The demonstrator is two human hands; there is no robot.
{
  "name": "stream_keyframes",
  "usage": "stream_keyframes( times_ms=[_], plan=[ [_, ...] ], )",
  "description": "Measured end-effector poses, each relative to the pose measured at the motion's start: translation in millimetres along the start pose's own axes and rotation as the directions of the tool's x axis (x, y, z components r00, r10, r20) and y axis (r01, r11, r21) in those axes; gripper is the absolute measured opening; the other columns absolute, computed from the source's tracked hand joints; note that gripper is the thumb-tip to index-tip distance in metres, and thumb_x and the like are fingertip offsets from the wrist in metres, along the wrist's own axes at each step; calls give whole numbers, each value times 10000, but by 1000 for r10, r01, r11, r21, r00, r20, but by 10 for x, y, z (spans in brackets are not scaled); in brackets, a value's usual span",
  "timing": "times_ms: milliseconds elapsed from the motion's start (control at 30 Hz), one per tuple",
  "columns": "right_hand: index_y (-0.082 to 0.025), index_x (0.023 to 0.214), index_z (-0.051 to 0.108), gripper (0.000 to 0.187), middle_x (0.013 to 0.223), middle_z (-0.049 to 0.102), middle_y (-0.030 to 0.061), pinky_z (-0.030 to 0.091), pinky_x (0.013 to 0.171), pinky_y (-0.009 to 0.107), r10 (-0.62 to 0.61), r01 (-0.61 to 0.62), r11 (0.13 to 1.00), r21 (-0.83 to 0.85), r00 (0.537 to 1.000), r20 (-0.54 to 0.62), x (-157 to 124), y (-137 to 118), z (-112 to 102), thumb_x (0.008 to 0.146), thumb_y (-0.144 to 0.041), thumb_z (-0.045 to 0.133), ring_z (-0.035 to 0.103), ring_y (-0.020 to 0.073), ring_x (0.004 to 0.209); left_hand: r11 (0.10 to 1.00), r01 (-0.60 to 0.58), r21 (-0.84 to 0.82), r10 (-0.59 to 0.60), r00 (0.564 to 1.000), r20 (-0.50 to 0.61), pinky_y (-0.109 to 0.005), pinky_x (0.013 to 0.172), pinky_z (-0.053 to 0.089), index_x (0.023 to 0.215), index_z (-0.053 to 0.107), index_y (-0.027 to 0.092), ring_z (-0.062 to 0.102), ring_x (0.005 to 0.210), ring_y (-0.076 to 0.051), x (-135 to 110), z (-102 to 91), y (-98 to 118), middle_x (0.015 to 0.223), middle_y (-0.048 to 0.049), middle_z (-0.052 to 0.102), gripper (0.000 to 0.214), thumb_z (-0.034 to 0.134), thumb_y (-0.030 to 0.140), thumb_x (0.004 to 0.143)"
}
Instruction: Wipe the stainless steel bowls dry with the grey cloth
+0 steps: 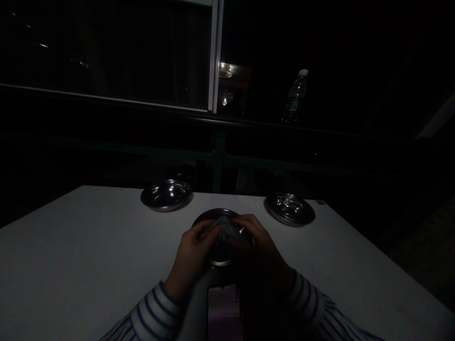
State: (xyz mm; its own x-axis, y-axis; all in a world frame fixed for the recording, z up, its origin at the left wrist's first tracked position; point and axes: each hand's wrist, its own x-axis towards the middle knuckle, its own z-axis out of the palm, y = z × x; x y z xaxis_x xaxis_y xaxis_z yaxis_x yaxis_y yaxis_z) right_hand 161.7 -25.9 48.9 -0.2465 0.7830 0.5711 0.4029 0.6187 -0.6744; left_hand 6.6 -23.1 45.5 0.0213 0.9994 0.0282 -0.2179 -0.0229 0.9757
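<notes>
Between both hands, over a shiny metal bowl (pixel 220 262), is a small grey, crumpled, soft-looking piece (pixel 226 228); it is too dark to tell its kind. My left hand (pixel 194 248) pinches it from the left with thumb and fingers. From the right, my right hand (pixel 261 241) has its fingers curved round the piece, and its thumb is lost in shadow. The hands hide both sides of the bowl, so I cannot make out what lies inside. A phone (pixel 223 312) with a dim purple-pink screen is nearest to me, between my forearms.
On the white table (pixel 117 246), one metal bowl (pixel 166 195) stands at the back left. Stacked metal bowls (pixel 289 209) stand at the back right, near a small dark label (pixel 319 202). Beyond the table, a clear bottle (pixel 296 97) stands near a window frame (pixel 214 57). The room is very dark.
</notes>
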Motion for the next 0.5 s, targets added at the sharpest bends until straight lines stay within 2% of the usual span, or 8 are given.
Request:
stream_keyframes(
  times_ms=[100,200,300,367,433,500],
  plan=[
    [-209,1130,537,336,1189,523,86,429,921,342,79,-87,986,142,995,58,-31,-15,-72,813,-321,554,501,194,1109,998,36,-47,-34,999,36,-255,660,488,859,643,133,645,731,-166,-14,17,0,821,-59,707,309,705,317,620],
    [-203,1161,523,354,1167,573,72,435,909,337,173,-191,971,146,976,130,-60,-33,-130,828,-317,547,543,186,1064,1000,20,-2,-20,999,47,-261,659,482,877,639,138,638,732,-165,-59,52,6,832,-59,703,316,689,332,632],
    [-192,1111,565,293,1045,618,70,473,815,308,96,-95,995,-17,986,135,-148,-60,-228,836,-290,547,584,171,947,982,-24,189,25,1000,-4,-266,649,469,874,637,145,625,719,-168,-110,-35,2,788,-48,692,325,667,383,654],
    [-206,1094,576,261,989,624,60,487,755,293,58,-33,988,-148,984,167,-239,-77,-312,842,-261,538,589,163,887,940,-33,339,84,987,-137,-271,585,447,799,622,148,598,643,-167,-131,-180,-27,689,-35,659,341,605,472,693],
    [-213,1081,583,244,985,629,58,490,744,297,51,6,968,-252,975,218,-327,-89,-370,845,-236,524,587,168,877,877,4,481,136,957,-257,-285,581,432,734,594,151,588,635,-176,-144,-332,-85,664,-39,641,365,557,514,714],
    [-207,1102,578,263,1012,636,68,493,754,317,42,53,942,-331,961,272,-386,-90,-359,851,-232,502,590,187,890,848,101,520,78,947,-312,-297,548,425,744,560,156,588,597,-184,-159,-427,-166,629,-35,623,383,557,537,702]
  ],
)
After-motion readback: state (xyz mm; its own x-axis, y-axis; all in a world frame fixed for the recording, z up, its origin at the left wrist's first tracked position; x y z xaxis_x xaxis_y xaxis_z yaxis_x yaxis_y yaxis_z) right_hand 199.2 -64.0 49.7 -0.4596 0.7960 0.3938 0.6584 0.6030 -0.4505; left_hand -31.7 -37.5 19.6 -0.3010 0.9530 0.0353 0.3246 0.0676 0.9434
